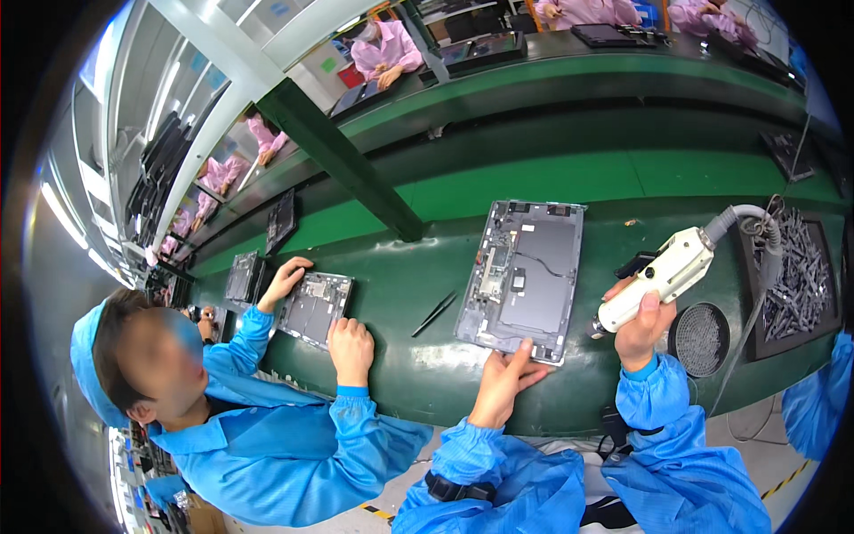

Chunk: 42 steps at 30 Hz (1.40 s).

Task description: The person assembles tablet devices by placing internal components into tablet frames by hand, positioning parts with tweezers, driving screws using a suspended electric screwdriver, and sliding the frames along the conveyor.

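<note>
An opened tablet-like device (544, 289), its circuit board and dark grey battery showing, lies on the green bench in front of me. My left hand (503, 384) grips its near edge, the thumb on top and the other fingers partly hidden. My right hand (642, 331) is wrapped round a white electric screwdriver (663, 274), held tilted to the right of the device. Its tip points down to the left, apart from the device, and a grey hose runs from its back end. Black tweezers (434, 313) lie left of the device.
A round black dish (678, 343) of small metal pieces stands at right, beside a dark tray (814, 336) heaped with grey parts. On the left a co-worker's hands (351, 351) rest on another opened device (313, 311). A green post (342, 160) rises behind the bench.
</note>
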Available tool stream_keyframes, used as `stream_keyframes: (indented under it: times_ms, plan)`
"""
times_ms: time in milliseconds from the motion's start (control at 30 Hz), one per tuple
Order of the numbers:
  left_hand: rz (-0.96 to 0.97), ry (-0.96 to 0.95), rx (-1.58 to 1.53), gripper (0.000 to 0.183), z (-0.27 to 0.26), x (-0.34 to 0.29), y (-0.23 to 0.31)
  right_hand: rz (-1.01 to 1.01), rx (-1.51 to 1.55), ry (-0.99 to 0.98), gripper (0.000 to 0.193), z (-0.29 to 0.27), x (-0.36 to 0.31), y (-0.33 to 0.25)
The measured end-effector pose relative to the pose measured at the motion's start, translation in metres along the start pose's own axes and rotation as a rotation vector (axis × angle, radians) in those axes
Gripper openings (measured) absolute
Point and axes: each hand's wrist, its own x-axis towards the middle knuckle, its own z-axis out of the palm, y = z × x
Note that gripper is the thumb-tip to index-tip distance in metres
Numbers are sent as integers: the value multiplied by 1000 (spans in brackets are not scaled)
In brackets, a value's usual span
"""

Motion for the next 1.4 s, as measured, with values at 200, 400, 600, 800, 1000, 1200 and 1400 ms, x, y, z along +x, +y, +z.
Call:
stream_keyframes:
  times_ms: [200,400,600,800,1000,1200,1400]
  plan:
    - [-5,-125,649,25,-53,-7,32,-31,-173,-140,41,-15,4,10]
    - [827,476,1738,26,-87,42,65,-7,-241,-103,31,-18,7,13]
    - [750,437,1468,18,-105,68,67,72,-124,-158,39,-21,12,15]
    - [378,-336,318,13,-2,49,98,464,345,-420,86,-22,13,0]
    - [498,-566,276,9,71,62,100,519,258,-662,100,-15,9,-10]
    - [508,-496,455,35,79,80,79,449,134,-492,89,-19,11,-2]
    - [182,-1033,292,77,66,67,56,355,153,-423,82,-11,19,-5]
